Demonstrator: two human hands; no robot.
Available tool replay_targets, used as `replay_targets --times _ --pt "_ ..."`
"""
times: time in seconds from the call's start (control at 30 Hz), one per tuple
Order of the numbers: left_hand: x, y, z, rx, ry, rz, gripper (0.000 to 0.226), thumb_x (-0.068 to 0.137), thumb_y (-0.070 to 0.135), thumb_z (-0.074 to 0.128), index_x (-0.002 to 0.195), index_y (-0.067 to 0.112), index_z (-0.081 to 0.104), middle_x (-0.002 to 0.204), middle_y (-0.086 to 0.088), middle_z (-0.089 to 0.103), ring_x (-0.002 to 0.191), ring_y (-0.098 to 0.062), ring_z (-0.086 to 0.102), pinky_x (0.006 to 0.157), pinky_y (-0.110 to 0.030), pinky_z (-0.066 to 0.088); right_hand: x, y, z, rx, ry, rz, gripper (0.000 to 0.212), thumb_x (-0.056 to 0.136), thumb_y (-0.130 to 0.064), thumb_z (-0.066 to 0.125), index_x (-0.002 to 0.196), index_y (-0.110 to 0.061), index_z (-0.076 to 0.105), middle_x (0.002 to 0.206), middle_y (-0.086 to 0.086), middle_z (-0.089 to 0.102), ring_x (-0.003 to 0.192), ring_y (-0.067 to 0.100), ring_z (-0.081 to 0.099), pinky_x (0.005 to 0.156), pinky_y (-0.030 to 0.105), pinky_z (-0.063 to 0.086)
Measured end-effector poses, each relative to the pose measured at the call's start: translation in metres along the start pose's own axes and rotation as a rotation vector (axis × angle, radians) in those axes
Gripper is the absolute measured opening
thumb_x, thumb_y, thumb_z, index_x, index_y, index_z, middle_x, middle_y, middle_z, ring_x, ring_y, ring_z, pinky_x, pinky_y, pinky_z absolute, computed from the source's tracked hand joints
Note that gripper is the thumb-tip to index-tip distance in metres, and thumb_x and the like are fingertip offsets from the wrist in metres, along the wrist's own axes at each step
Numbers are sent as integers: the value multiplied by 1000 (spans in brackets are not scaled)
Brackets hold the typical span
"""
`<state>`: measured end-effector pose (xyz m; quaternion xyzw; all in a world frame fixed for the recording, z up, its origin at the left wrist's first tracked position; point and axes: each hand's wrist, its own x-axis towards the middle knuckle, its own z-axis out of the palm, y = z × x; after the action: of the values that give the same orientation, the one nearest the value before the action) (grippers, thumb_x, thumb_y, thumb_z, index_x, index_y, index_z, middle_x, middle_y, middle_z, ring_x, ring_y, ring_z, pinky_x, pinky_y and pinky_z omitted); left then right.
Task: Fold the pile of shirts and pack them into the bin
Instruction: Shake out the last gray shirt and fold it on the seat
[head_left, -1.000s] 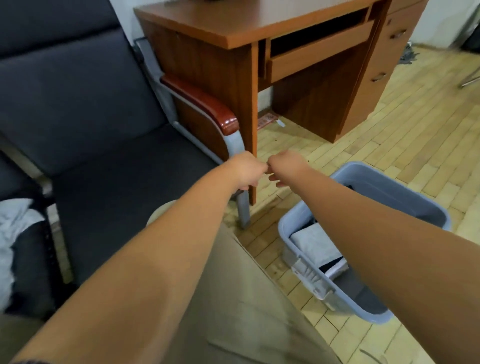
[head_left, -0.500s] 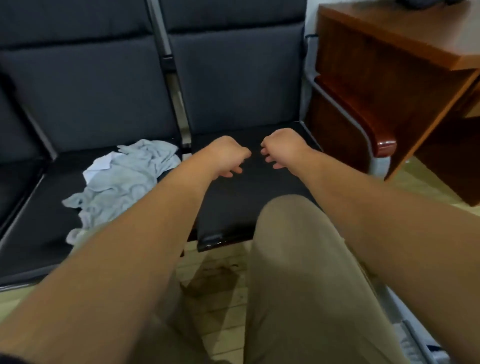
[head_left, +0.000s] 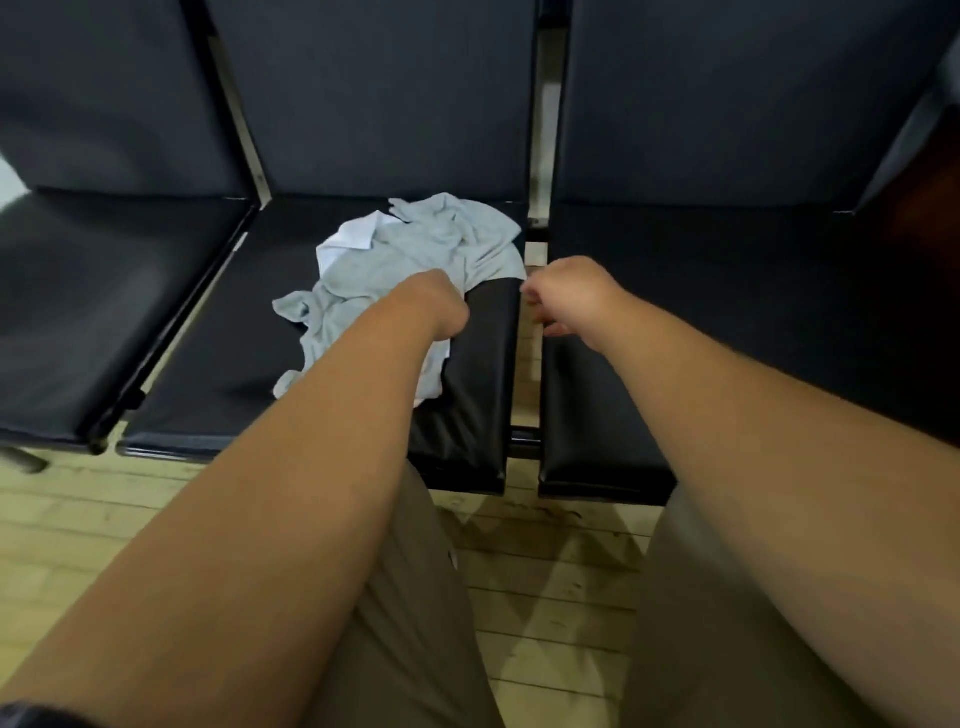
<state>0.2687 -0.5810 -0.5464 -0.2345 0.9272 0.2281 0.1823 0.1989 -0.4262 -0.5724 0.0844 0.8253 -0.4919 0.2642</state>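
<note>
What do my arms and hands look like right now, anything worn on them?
The left forearm and right forearm are bare, with no sleeves down to the left hand and right hand. No gloves, rings or watch show. A dark edge, perhaps a sleeve, crosses the left arm at the picture's bottom corner.

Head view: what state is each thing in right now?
grey shirt: crumpled, unfolded, on the middle seat.
white cloth: crumpled, peeking out beside the grey shirt.
left hand: curled over the shirt's edge; grip unclear.
right hand: loosely curled, holding nothing.
</note>
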Motion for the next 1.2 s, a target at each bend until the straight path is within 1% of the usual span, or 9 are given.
replay_targets --times 0.2,0.4,0.53,0.67,0.73,0.83,0.9,1.03,1.2 --pt "47 -11 15 283 -158 90 70 105 16 51 167 33 24 171 -9 26 156 -31 28 125 -44 30 33 -5 25 -165 -64 -105 14 96 -18 60 104 -7 65 104 13 73 87 25 71 83 43 65" --pt "79 -24 29 353 -79 61 62 102 23 57 161 19 38 161 -15 40 148 -31 37 115 -41 39 52 -1 34 -297 -75 -74 24 92 -19 59 108 -6 70 101 17 76 93 32 77 88 52 63" --pt "91 -23 25 147 198 -10 36 101 23 64 132 6 61 136 -13 62 129 -32 57 96 -33 46 51 -4 36 -253 -89 -77 29 93 -19 61 115 -3 72 109 19 76 98 34 76 86 47 62" --pt "94 -27 7 -29 443 -46 15 100 10 57 85 9 59 107 -12 69 111 -28 66 75 -26 40 45 -6 36 -219 -135 -132 28 98 -16 61 119 -2 72 110 15 75 90 28 73 74 34 60" --pt "93 -28 -2 -218 512 -27 17 95 4 54 80 11 51 79 -3 60 89 -20 67 57 -20 40 39 -8 36 -167 -165 -151 25 101 -17 61 121 -5 71 105 8 72 84 20 66 66 28 54" --pt "74 -16 -21 -779 559 45 21 90 0 49 78 16 42 64 6 40 49 -3 41 38 -15 29 32 -12 37 -2 -215 -126 26 105 -29 60 124 -13 68 113 2 76 89 16 72 71 30 60" --pt "55 -5 -31 -996 484 65 26 87 -1 45 69 17 41 61 1 35 46 -9 33 46 -20 28 28 -16 37 155 -284 -78 42 107 -48 51 125 -14 69 116 3 78 101 20 75 82 36 63" --pt "21 12 -37 -1142 148 185 24 93 -1 50 93 1 74 85 -17 70 75 -34 67 68 -40 58 22 -23 33 473 -408 17 81 100 -77 32 128 -12 72 113 8 79 104 26 76 91 42 59" --pt "7 9 -30 -985 61 332 15 99 12 66 108 8 78 94 -17 80 94 -32 78 83 -44 65 11 -32 21 657 -382 -5 45 100 -51 58 129 -20 73 125 10 76 107 30 76 99 47 58"
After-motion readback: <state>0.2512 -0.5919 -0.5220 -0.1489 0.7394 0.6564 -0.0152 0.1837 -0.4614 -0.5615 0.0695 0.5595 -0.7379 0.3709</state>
